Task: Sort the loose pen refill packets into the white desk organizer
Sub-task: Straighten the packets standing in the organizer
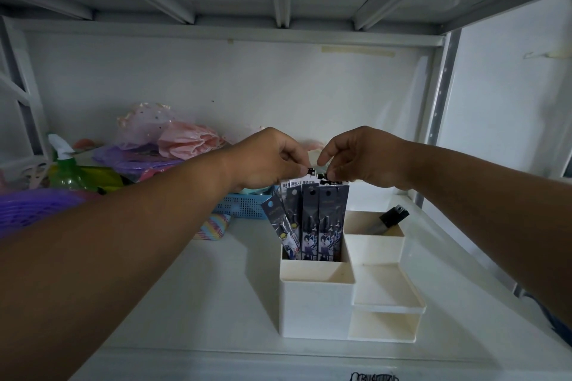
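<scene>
A white desk organizer [315,303] stands on the white shelf, right of centre. Several dark pen refill packets [312,219] with cartoon figures stand upright in its tall rear left compartment, one at the left tilting outward. My left hand [266,161] pinches the top edges of the packets from the left. My right hand [359,158] pinches the tops from the right. The two hands almost meet above the packets. A dark object [391,216] leans in the rear right compartment.
Behind my left arm lie a blue mesh basket [244,204], a green spray bottle [66,170], a purple basket [34,210], pink and purple bags [173,139] and a striped pouch [213,227]. The shelf frame post [439,102] rises at the right.
</scene>
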